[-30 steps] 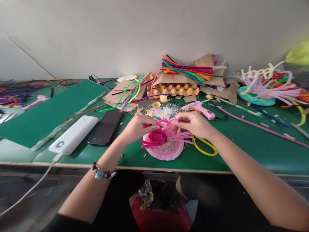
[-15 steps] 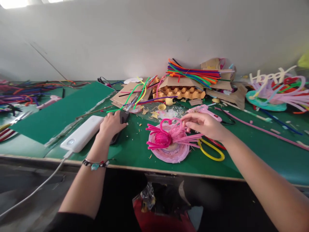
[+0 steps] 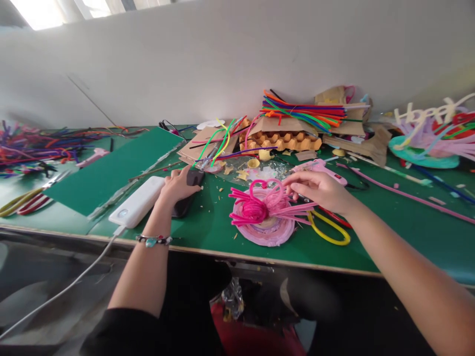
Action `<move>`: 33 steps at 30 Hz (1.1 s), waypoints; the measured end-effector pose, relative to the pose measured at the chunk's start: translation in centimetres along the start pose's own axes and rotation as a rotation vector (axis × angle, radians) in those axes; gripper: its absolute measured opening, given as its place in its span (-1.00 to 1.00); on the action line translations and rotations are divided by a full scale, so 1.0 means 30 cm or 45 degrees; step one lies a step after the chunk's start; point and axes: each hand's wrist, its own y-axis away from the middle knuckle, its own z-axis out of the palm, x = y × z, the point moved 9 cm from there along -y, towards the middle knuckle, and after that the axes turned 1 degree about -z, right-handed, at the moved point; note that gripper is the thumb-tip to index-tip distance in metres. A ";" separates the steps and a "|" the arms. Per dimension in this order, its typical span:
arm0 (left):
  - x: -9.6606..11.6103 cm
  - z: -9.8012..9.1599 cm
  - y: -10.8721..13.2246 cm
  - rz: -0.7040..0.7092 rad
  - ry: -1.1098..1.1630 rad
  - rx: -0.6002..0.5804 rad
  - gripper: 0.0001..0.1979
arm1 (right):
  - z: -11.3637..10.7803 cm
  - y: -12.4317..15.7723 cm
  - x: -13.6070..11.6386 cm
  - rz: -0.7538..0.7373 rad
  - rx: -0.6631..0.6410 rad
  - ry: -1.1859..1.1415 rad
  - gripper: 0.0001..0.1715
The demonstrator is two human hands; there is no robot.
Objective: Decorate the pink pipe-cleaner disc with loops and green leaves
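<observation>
My left hand [image 3: 178, 187] lies over a black phone [image 3: 182, 206], fingers and thumb spread. A white power bank [image 3: 138, 201] with a cable plugged in sits just left of it. My right hand [image 3: 315, 189] has its fingers curled and thumb close to them, at the right lobe of a heart-shaped pink pipe-cleaner loop [image 3: 272, 186]. Whether they grip that loop is hidden. The loop stands on a round pink craft piece [image 3: 260, 235] bearing a bright pink coiled ball [image 3: 254, 210] and pipe-cleaner strips. Scissors with yellow and red handles [image 3: 331, 242] lie partly under my right hand.
Behind stand an egg carton [image 3: 282, 142], cardboard and a bundle of coloured pipe cleaners [image 3: 304, 111]. A pink glue gun [image 3: 319, 168] lies behind my right hand. Another pipe-cleaner piece [image 3: 423, 153] is at right; a green board [image 3: 122, 168] and more scissors [image 3: 35, 200] are at left.
The view has shifted slightly, so things appear a little further right. My left thumb reaches a bit farther out from the fingers. My right hand stays by the pink craft piece.
</observation>
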 end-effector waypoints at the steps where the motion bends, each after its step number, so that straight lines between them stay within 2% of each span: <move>1: -0.007 0.001 -0.003 -0.006 0.016 0.003 -0.22 | -0.001 0.001 0.001 0.002 0.003 -0.010 -0.78; 6: -0.062 -0.011 -0.012 -0.009 0.276 0.015 -0.16 | -0.006 0.000 -0.004 -0.016 0.020 0.011 -0.77; 10: -0.106 -0.062 -0.004 0.009 0.622 0.124 -0.37 | -0.006 -0.006 -0.003 -0.010 0.027 -0.009 -0.79; 14: -0.133 -0.118 0.019 -0.031 0.613 0.291 -0.60 | -0.015 -0.009 0.002 -0.003 0.067 -0.017 -0.79; 21: -0.105 -0.163 0.043 0.012 0.667 0.457 -0.71 | -0.034 -0.008 0.003 0.000 0.140 0.012 -0.81; 25: -0.098 -0.165 0.054 0.079 0.640 0.380 -0.70 | -0.044 -0.010 0.003 -0.014 0.176 0.017 -0.82; 27: -0.117 -0.169 0.073 0.097 0.611 0.338 -0.68 | -0.045 -0.011 0.004 -0.014 0.174 0.021 -0.81; 30: -0.167 -0.189 0.122 0.084 0.603 0.371 -0.67 | -0.045 -0.013 0.004 -0.013 0.177 0.031 -0.80; 33: -0.173 -0.174 0.162 0.135 0.519 0.306 -0.64 | -0.046 -0.014 0.003 -0.007 0.190 0.047 -0.78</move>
